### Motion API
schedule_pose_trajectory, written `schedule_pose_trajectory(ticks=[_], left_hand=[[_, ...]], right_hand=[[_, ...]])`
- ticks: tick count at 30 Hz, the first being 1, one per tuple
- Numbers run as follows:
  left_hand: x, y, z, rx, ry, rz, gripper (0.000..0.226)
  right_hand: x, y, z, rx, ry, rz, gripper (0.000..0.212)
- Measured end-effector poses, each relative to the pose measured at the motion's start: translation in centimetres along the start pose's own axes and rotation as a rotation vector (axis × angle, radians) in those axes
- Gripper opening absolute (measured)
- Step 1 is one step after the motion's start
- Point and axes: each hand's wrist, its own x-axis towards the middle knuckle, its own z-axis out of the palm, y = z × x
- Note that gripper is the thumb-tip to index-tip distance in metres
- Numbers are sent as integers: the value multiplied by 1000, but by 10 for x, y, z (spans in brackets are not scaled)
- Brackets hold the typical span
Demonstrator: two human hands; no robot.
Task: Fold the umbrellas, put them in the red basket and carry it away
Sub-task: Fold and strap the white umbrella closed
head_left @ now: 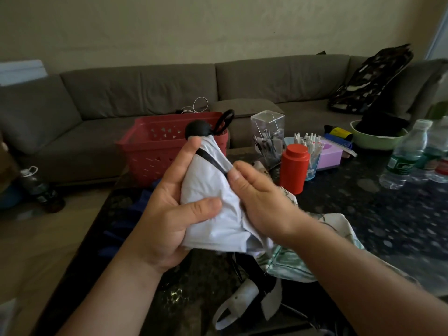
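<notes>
The left hand (pixel 169 209) grips the bunched white umbrella (pixel 213 202) above the table (pixel 363 214), while the right hand (pixel 257 202) pinches its black strap (pixel 211 159). Best to keep the folds squeezed tight and draw the strap snugly around. The red basket (pixel 155 146) sits just behind at the table's far edge, within reach, open-topped.

No text can be read. The bottles (pixel 404 158) to the right of the right hand (pixel 257 200) carry green labels, but their print is too blurred to make out.
</notes>
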Motion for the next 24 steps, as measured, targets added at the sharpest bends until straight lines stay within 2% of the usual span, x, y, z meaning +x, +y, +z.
schedule_pose_trajectory(ticks=[4,8,10,15,21,24], left_hand=[[0,-4,0,-29,49,-24,83],[-1,-4,4,106,24,-23,87],[-1,-5,8,134,8,-25,90],[-3,-12,14,171,-33,-79,90],[-5,-10,12,68,-122,-137,94],[-7,-11,16,78,-140,-134,95]], right_hand=[[2,6,2,13,1,67,35],[6,-14,-20,47,68,114,21],[6,-28,-27,53,60,110,25],[6,-26,-22,-67,-96,205,39],[5,-23,-21,-109,-81,206,55],[2,-24,-22,-95,-101,194,45]])
